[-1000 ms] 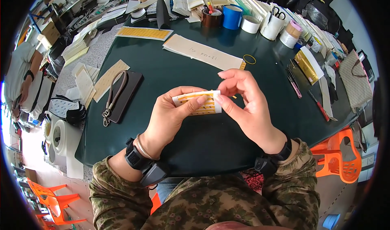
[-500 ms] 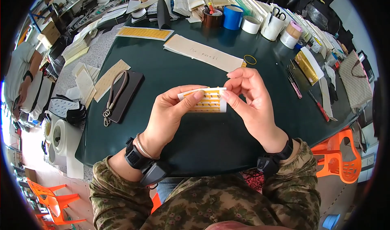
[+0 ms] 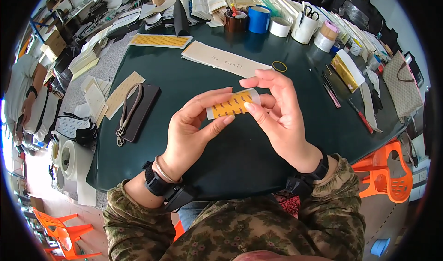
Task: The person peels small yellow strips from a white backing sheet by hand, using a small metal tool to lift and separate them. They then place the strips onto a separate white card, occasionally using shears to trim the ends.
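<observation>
Two bare hands, one small label sheet [image 3: 234, 104] between them — yellow with dark marks, white ends, slightly curved, held up above the middle of the dark green worktop [image 3: 240, 159], toward the near edge. Left hand [image 3: 187, 120] grips its left end, thumb at the lower edge, fingers over the upper side. Right hand [image 3: 286, 115] pinches the right end, thumb on the front, a bent finger behind; upper fingers raised and apart from it. Black wristbands [image 3: 154, 180] on both wrists.

Near the worktop's left edge: dark phone [image 3: 146, 111], strap [image 3: 121, 132] lying over it. Far left corner: flat yellow sheet [image 3: 160, 40]. Cream paper strip [image 3: 224, 60] set in from the far edge, rubber band [image 3: 279, 71] just beside its right end. Along the far edge: brown tape roll [image 3: 235, 24] holding pens, blue roll [image 3: 259, 20], white roll [image 3: 279, 26], white cup [image 3: 304, 31] with scissors [image 3: 312, 14]. Right edge side: pink tool [image 3: 333, 98], red-handled tool [image 3: 362, 119] — both lying flat.
</observation>
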Demonstrator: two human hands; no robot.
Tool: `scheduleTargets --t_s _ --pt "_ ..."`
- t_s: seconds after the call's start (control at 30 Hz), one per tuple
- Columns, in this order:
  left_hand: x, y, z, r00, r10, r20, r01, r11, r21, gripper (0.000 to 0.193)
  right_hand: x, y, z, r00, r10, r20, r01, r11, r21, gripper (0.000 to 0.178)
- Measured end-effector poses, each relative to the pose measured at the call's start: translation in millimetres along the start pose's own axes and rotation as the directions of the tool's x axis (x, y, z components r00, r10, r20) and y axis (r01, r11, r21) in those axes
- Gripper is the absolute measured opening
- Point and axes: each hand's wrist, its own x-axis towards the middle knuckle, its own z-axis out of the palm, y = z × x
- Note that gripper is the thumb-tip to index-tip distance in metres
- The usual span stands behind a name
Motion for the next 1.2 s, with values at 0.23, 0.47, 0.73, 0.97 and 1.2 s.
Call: scheduleTargets --t_s 0.23,0.47,0.73,0.97,1.2 --pt "-4.0 1.6 -0.6 0.986 -0.151 -0.070 0.144 0.985 -0.099 0.025 -1.0 1.8 -1.3 0.997 0.030 0.077 -0.031 0.999 0.010 0.045" --pt "-8.3 0.5 -2.6 0.984 -0.151 -0.097 0.157 0.985 0.066 0.021 0.4 2.6 -6.4 0.993 0.003 0.120 0.022 0.979 -0.202 0.042" --pt "-8.8 -2.5 -2.6 0.984 -0.151 -0.094 0.160 0.981 0.105 0.017 2.6 5.0 -10.8 0.992 -0.036 0.125 0.077 0.939 -0.336 0.037" --pt "-10.8 -3.6 -3.0 0.987 -0.135 -0.084 0.142 0.986 0.084 0.014 -0.7 6.9 -6.1 0.996 0.057 0.072 -0.049 0.993 -0.103 0.037" --pt "-7.6 -1.2 0.5 0.973 -0.212 -0.096 0.210 0.977 -0.027 0.013 -0.3 8.0 -4.0 0.996 0.065 0.066 -0.061 0.996 -0.066 0.036"
